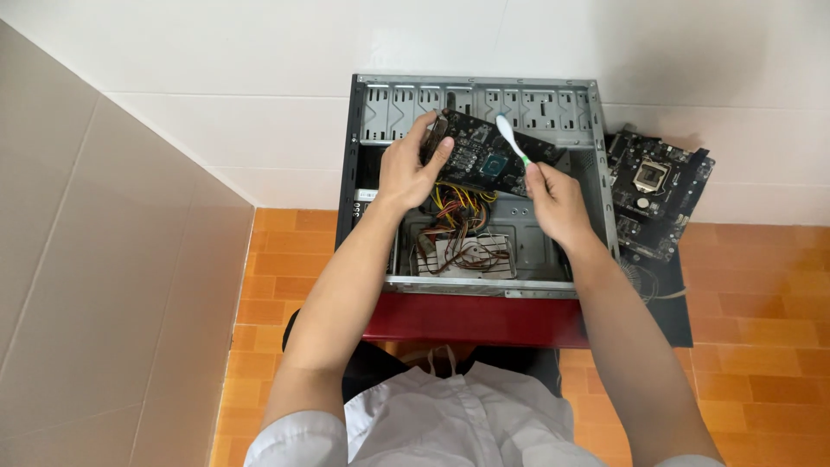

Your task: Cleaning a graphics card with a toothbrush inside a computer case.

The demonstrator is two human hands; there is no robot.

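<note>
My left hand (pixel 411 169) grips the left end of a black motherboard (pixel 484 151), holding it tilted above an open computer case (pixel 588 173). My right hand (pixel 555 201) holds a white and green toothbrush (pixel 512 141) by its handle. The brush head rests on the board's upper face. Inside the case, below the board, lies a bundle of yellow, red and black cables (pixel 458 229).
A second black motherboard (pixel 657 190) leans against the white wall to the right of the case. The case sits on a red stool (pixel 475 320) over an orange tiled floor (pixel 761 337). A beige wall panel (pixel 104 285) stands at the left.
</note>
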